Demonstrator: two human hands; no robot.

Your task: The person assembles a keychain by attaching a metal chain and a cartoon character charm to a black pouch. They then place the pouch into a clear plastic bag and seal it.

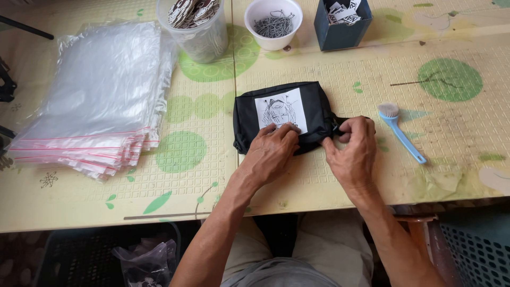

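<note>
A small black fabric pouch (313, 103) with a white drawn patch (280, 109) lies in the middle of the table. My left hand (270, 151) presses flat on the pouch's near edge, fingertips touching the bottom of the patch. My right hand (353, 149) pinches the pouch's right end, where a black strap or zipper pull sticks out. Both hands cover the pouch's front edge.
A stack of clear zip bags (101, 95) fills the left. At the back stand a clear tub of round badges (196, 24), a white bowl of metal pins (273, 24) and a dark blue box (340, 24). A light blue brush (398, 130) lies right of my hand.
</note>
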